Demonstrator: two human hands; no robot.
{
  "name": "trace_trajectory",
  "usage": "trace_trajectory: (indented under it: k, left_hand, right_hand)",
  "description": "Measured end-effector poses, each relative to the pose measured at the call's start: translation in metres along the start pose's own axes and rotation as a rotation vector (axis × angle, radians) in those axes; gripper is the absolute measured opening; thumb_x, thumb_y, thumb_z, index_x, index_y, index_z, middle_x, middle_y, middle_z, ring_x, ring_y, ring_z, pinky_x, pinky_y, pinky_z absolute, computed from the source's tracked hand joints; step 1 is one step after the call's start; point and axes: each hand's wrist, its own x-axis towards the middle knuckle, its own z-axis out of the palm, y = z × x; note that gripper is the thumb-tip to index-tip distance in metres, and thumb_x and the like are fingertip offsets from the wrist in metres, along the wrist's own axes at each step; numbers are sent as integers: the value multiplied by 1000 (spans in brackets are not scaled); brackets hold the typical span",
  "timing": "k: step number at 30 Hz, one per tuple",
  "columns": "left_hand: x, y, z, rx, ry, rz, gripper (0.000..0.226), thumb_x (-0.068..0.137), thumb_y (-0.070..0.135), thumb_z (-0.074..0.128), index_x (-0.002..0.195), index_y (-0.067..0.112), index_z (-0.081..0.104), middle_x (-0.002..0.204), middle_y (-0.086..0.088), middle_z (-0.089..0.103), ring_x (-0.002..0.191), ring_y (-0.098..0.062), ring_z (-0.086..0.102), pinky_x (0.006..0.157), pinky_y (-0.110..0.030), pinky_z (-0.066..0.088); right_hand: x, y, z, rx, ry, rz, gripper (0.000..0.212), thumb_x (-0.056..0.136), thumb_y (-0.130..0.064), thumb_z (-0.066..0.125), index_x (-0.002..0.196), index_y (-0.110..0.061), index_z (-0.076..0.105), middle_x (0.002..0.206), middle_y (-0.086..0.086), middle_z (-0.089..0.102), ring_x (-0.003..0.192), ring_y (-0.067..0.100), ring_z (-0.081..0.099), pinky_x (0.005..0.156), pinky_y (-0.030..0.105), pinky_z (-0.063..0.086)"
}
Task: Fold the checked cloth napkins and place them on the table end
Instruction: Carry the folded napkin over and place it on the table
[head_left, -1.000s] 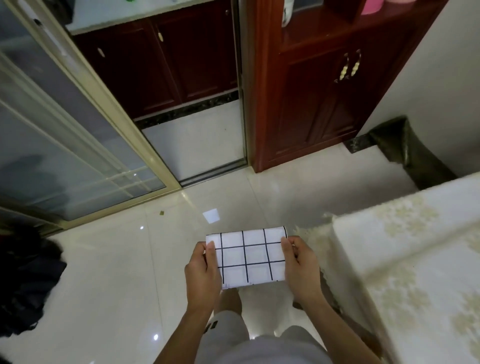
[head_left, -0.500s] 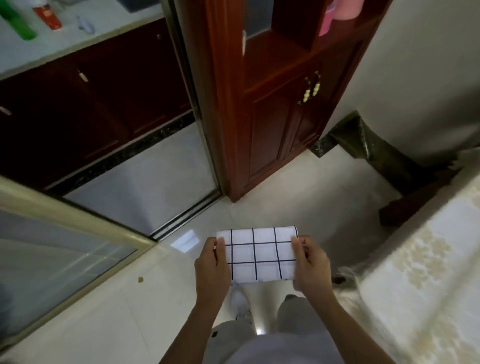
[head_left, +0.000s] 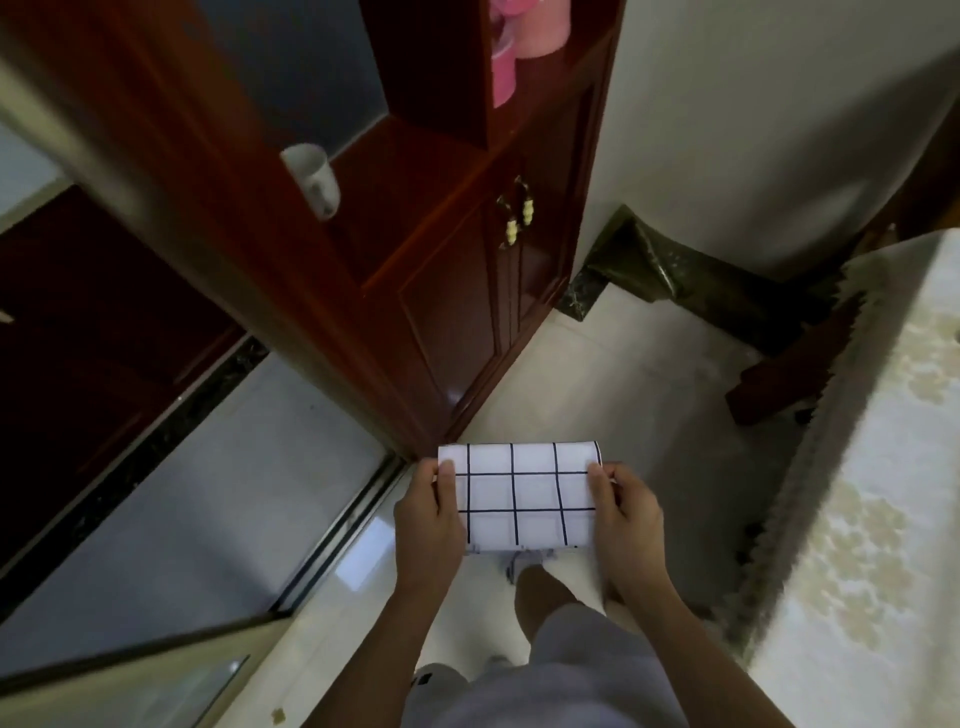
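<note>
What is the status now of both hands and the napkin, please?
Left hand and right hand grip folded checked napkin by its ends. Napkin above floor, not on table. Nothing in the way.

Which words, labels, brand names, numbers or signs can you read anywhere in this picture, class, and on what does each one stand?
No readable text shows anywhere.
White cloth napkin with black checks, held by the left hand and right hand: grid lines only, no writing.
White ceramic mug on the red-brown wooden cabinet: a small dark mark, too blurred to read.
Pink objects on the upper shelf: no lettering visible.
</note>
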Motion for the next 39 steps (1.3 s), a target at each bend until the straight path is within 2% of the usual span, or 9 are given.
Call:
trace_trajectory:
  k: [6,10,13,16,19,25,29,32,39]
  left_hand:
    - [99,50,55,48,-82,46,26,105,19,43,82,10,50,68,4,53,63,8,54,53,-10,39]
    - [152,76,99,59,-175,53,29,105,27,42,83,11,52,70,0,59,65,-4,58,56,-26,45]
    - [177,99,132,72,-212,111,30,104,25,43,81,9,52,68,3,59,65,-1,58,55,-19,41]
    - [198,120,165,61,-278,162,28,104,26,43,80,15,52,69,2,60,63,-9,57,61,-38,48]
    - [216,139,199,81,-352,209,30,105,28,43,77,16,49,68,-1,60,64,-20,58,62,-46,48]
    - [248,182,267,109,-475,304,33,104,28,44,74,15,46,65,-2,57,62,-22,55,59,-43,44]
    - [271,216,320,112,-607,342,35,104,23,45,69,21,41,59,5,49,53,-7,46,54,-35,37]
    - [294,245,365,99,-705,361,35,105,16,44,69,20,42,59,5,47,54,1,50,50,-17,35]
    - [378,332,450,137,-855,448,30,105,18,44,76,9,46,61,6,46,55,7,50,49,-11,36]
  right_hand:
    - [103,-25,-9,35,66,73,28,102,-25,52,80,-11,61,74,2,65,64,6,53,57,14,38]
    - [159,-36,-30,35,137,85,29,102,-24,53,78,-11,62,74,1,66,66,8,55,59,12,38]
    - [190,-40,-50,52,210,94,29,101,-24,54,78,-9,62,74,2,66,73,13,56,61,15,39]
    - [213,-41,-71,73,281,123,31,101,-24,54,74,-11,59,71,4,63,66,11,53,59,19,38]
    - [231,-39,-92,86,356,154,32,101,-23,54,71,-12,56,66,4,60,59,6,46,56,21,37]
    - [274,-26,-129,106,510,229,28,101,-25,54,75,-16,59,68,-3,62,63,7,50,60,25,38]
    - [311,-22,-153,125,617,250,30,102,-25,54,75,-13,57,68,2,60,61,13,48,57,23,35]
    - [350,-25,-174,125,683,269,27,102,-25,53,79,-14,60,72,1,63,70,15,53,58,23,38]
    - [457,-56,-210,191,784,353,25,103,-27,51,83,-17,63,77,5,66,74,18,55,59,30,41]
